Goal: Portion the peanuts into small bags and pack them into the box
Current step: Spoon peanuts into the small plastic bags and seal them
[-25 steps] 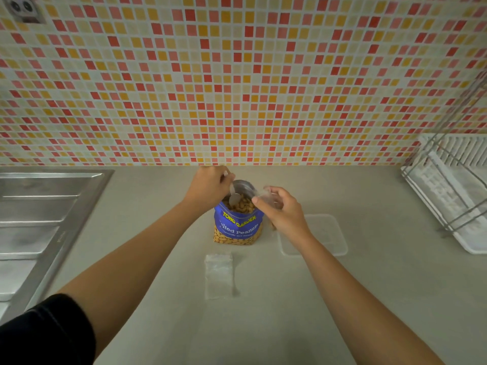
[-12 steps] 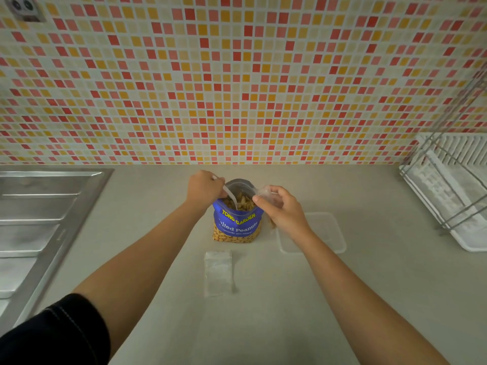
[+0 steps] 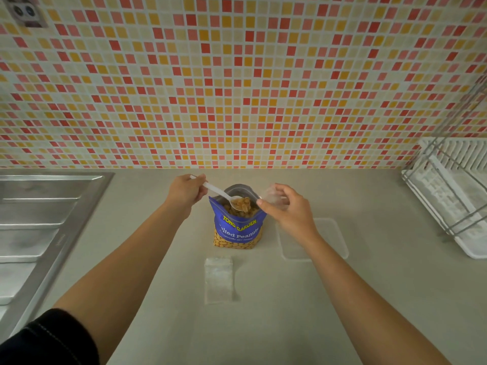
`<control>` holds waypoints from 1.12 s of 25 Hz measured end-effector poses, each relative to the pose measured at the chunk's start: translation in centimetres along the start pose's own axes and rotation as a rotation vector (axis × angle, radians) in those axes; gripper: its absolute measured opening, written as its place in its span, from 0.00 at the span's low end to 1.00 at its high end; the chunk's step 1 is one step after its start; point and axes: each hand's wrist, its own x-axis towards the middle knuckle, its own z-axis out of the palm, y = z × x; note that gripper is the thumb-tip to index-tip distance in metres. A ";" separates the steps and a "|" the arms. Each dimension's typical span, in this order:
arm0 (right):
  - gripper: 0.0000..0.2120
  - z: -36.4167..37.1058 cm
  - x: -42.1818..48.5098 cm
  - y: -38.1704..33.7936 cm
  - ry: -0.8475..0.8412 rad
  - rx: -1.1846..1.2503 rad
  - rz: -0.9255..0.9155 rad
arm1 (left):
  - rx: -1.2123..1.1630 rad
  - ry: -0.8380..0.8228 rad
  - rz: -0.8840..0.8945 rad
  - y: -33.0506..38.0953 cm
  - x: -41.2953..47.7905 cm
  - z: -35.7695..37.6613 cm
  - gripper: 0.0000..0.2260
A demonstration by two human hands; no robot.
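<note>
White plastic spoon (image 3: 220,193) lifts seemingly glossy peanuts (image 3: 243,203).

This is a home kitchen. The wall (image 3: 237,75) behind the counter is covered in tiny square tiles in red, pink, orange and yellow. The counter (image 3: 263,325) is smooth and pale grey. On the left sits a shiny metal sink (image 3: 39,219) with a ridged part for draining water. On the right stands a white dish rack (image 3: 453,191) with thin metal wires. Up in the top left corner, a wall socket (image 3: 23,11) is set into the tiles.
</note>
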 end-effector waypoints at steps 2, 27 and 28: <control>0.28 -0.1 0.0 -0.5 -0.016 -0.116 -0.049 | -0.067 -0.009 -0.065 -0.1 0.1 -0.3 0.07; 0.24 4.2 -1.3 -4.8 0.089 -0.188 -0.107 | 0.659 0.011 0.907 8.4 -7.7 0.2 0.14; 0.24 4.2 -1.2 -4.8 0.085 -0.227 -0.108 | 0.648 0.012 0.892 8.3 -7.5 0.2 0.13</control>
